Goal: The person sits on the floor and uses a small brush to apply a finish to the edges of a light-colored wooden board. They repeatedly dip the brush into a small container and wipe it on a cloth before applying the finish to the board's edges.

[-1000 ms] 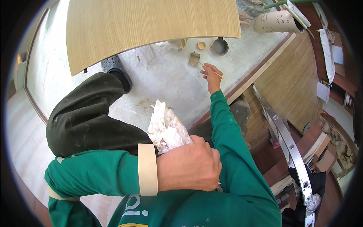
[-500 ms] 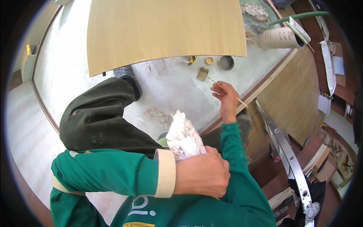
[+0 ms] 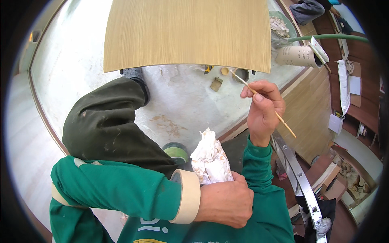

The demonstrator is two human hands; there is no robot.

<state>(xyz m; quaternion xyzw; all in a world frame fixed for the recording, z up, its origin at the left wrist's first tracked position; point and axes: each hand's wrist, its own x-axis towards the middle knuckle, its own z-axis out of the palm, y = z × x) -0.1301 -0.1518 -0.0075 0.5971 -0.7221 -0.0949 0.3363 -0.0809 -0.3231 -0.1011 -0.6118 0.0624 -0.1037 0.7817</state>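
A thin wooden-handled paintbrush [image 3: 284,123] slants through my right hand [image 3: 265,111], gripped between thumb and fingers. Its tip points up and left toward a round pot of grey contents [image 3: 242,75]. Low in front of my chest, my left hand [image 3: 227,201] is closed around a crumpled white rag [image 3: 210,160] with brownish stains. A roll of masking tape [image 3: 187,196] hangs around my left wrist over the green sleeve. Left of the pot sit a small tan cup [image 3: 224,71] and a small square olive-brown container [image 3: 216,84].
A light wood-grain panel [image 3: 186,34] stands ahead. A yellow-and-black tool [image 3: 208,69] lies under its near edge. To the right are a cardboard tube [image 3: 296,56], a green hose [image 3: 336,37] and a curved metal rail [image 3: 298,178]. Another person's leg [image 3: 306,12] shows at the far right.
My right hand has come up and nearer with the paintbrush, its fingers closing more around the handle. The left hand still grips the rag, and the whole view has shifted slightly.
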